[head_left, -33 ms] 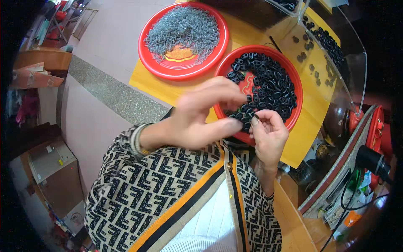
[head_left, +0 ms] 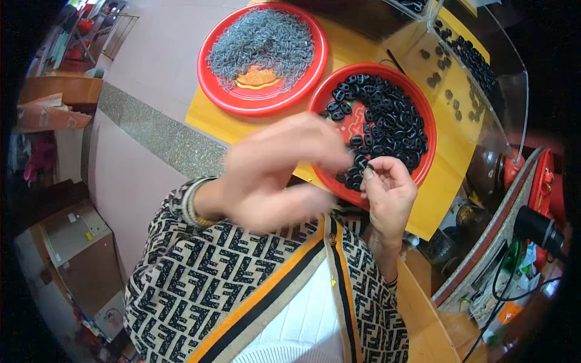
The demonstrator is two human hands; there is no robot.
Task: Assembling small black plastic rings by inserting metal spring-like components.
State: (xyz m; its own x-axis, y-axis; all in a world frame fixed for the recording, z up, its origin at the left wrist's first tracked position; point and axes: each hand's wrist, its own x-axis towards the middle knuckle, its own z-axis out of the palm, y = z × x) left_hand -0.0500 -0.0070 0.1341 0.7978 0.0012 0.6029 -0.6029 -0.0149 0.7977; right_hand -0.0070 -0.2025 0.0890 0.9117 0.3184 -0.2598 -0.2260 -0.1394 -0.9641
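My left hand (head_left: 275,169) is smeared by motion above the near-left rim of a round red tray (head_left: 431,130). Its thumb stands apart from the curved fingers, and nothing shows between them. At the near rim, my right hand (head_left: 390,199) pinches a small black piece (head_left: 370,167) between thumb and forefinger; the fingers cover most of it. Small black oval pieces with two holes (head_left: 393,118) fill much of this tray, and a patterned patch of its bottom shows at the left.
A second red tray (head_left: 204,75) at the far left holds many small grey translucent pieces (head_left: 260,42). Both rest on a yellow tabletop (head_left: 445,181). Clear panels (head_left: 525,109) stand at the right, with more black pieces (head_left: 475,63) near them. A cluttered shelf (head_left: 478,248) lies further right.
My left hand has moved left and slightly nearer to me, away from the right hand. The right hand keeps its pinch in almost the same place.
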